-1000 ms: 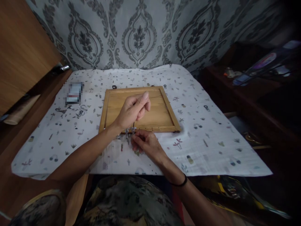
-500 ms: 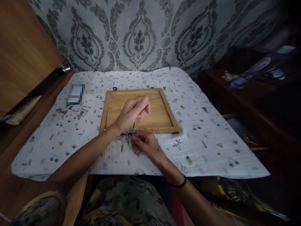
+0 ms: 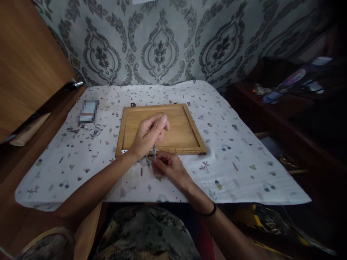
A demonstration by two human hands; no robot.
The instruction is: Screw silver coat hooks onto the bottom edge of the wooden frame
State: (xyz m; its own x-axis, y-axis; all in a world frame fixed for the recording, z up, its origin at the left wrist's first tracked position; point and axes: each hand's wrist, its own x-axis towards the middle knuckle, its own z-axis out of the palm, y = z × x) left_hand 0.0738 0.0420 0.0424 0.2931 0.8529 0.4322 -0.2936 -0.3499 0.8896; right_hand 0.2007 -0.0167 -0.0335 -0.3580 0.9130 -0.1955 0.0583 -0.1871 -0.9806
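A framed wooden panel (image 3: 162, 128) lies flat on the cloth, its near rail (image 3: 184, 150) marked with several small holes. My left hand (image 3: 152, 131) is closed above this rail around a screwdriver (image 3: 154, 147). Only the thin dark shaft shows, pointing down; the handle is hidden in the fist. At the shaft's lower end sits a small shiny metal fitting (image 3: 154, 152) on the panel's near edge. My right hand (image 3: 168, 164) has its fingertips pinched on this fitting from the front. Another metal fitting (image 3: 124, 151) is on the rail further left, partly covered by my left wrist.
A phone-like object (image 3: 89, 111), pixelated, lies at the back left of the patterned cloth (image 3: 230, 173). Loose small metal parts (image 3: 93, 133) are scattered in front of it. A wooden cabinet (image 3: 29, 65) borders the left; a dark ledge with a bottle (image 3: 287, 81) is on the right.
My left fist has shifted slightly left and turned a little around the screwdriver. My right hand stays pinched at the fitting. The whole view has tilted slightly.
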